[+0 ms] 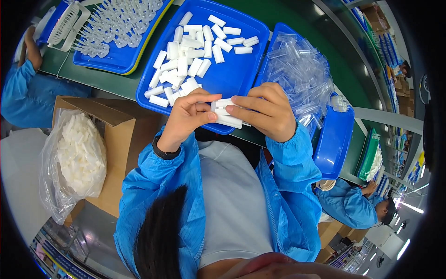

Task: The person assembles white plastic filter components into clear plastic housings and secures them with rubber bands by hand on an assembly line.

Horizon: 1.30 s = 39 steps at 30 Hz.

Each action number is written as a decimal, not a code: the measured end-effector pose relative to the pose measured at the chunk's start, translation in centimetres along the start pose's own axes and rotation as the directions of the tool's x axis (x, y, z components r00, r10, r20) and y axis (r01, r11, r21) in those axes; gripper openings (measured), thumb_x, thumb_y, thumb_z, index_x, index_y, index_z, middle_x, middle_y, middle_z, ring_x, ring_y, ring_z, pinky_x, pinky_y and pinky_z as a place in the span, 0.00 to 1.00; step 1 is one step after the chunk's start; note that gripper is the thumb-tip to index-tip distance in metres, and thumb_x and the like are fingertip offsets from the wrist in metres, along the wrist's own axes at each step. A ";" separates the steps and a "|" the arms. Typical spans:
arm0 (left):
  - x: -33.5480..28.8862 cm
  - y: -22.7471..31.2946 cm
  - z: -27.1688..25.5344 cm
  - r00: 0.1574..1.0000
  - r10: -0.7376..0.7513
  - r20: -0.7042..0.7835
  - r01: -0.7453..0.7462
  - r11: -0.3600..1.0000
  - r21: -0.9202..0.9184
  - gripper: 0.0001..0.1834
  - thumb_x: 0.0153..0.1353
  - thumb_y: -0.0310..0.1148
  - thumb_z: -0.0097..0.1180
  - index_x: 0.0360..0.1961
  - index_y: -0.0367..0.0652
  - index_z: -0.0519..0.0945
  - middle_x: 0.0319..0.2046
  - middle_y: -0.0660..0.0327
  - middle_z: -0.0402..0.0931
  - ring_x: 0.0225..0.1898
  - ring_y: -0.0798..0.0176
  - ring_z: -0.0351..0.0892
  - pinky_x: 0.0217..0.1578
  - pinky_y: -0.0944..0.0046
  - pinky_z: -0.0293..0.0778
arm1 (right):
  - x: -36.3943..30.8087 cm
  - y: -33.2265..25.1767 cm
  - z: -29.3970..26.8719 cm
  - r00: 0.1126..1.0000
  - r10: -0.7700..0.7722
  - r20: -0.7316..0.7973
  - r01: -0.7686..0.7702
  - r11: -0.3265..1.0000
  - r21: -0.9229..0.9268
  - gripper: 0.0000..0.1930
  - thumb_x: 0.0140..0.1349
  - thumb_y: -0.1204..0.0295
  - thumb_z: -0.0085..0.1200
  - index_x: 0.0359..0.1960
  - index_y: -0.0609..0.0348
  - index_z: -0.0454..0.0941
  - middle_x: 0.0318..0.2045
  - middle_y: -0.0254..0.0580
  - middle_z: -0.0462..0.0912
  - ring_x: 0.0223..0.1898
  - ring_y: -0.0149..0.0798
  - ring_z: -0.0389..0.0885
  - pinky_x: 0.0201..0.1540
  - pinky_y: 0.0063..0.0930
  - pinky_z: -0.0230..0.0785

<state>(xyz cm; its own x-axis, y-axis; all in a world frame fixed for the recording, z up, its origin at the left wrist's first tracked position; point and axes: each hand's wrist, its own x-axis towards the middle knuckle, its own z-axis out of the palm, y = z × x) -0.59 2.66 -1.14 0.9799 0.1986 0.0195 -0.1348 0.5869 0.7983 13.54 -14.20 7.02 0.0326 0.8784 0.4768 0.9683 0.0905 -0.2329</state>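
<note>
My left hand (189,114) pinches one end of a small bundle of white plastic blocks (229,122) between thumb and forefinger. A translucent edge shows at that end. From the other side, the fingers of my right hand (268,111) close over the same blocks. The bundle is over the near rim of a blue tray (237,60), where many loose white blocks (189,46) lie scattered and piled. My fingers partly cover the held blocks, so how they fit together cannot be made out.
Right of the tray, a blue bin holds transparent plastic sleeves (297,65), beside a smaller blue tray (332,144). Far left stands a tray of translucent parts (123,23). A cardboard box (125,139) with a bag of white pieces (81,153) is at left. Co-workers sit on both sides.
</note>
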 end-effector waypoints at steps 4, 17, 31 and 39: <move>-0.2 0.1 0.2 1.000 -0.014 -0.012 0.014 1.000 0.015 0.20 0.57 0.22 0.59 0.52 0.33 0.74 0.45 0.56 0.72 0.44 0.62 0.79 0.43 0.69 0.78 | 0.2 0.6 -1.3 1.000 0.028 -0.007 -0.027 0.990 0.137 0.18 0.42 0.65 0.65 0.39 0.51 0.85 0.39 0.34 0.83 0.40 0.38 0.76 0.40 0.34 0.66; -0.1 0.1 -1.1 0.991 -0.104 -0.082 0.084 0.973 -0.216 0.22 0.66 0.32 0.45 0.60 0.36 0.65 0.53 0.49 0.70 0.50 0.55 0.78 0.43 0.62 0.81 | -6.6 4.1 -2.7 0.741 0.668 0.068 -0.595 0.700 -0.394 0.13 0.44 0.72 0.66 0.34 0.57 0.81 0.28 0.41 0.75 0.35 0.47 0.74 0.38 0.38 0.69; -0.4 -0.8 -0.2 0.991 -0.049 -0.126 0.041 0.997 -0.064 0.19 0.64 0.32 0.53 0.55 0.40 0.71 0.48 0.55 0.74 0.48 0.61 0.77 0.47 0.62 0.76 | -2.9 -0.3 -3.8 0.870 0.486 -0.081 -0.469 0.867 0.171 0.15 0.49 0.76 0.64 0.41 0.58 0.82 0.31 0.42 0.79 0.34 0.41 0.74 0.38 0.31 0.67; -0.2 -0.5 1.3 0.997 0.064 -0.044 -0.062 0.997 0.056 0.17 0.59 0.24 0.56 0.51 0.38 0.74 0.50 0.55 0.70 0.52 0.59 0.73 0.52 0.64 0.68 | -1.7 -1.4 -2.6 0.889 0.457 -0.026 -0.427 0.847 0.317 0.14 0.50 0.76 0.63 0.41 0.57 0.83 0.30 0.39 0.76 0.33 0.39 0.72 0.36 0.29 0.65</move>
<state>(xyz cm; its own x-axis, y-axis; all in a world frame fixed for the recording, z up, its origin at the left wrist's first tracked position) -0.51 1.38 -0.75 0.9618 0.2703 0.0439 -0.1864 0.5287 0.8281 12.76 -17.06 8.71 0.4782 0.8101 0.3391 0.7277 -0.1494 -0.6694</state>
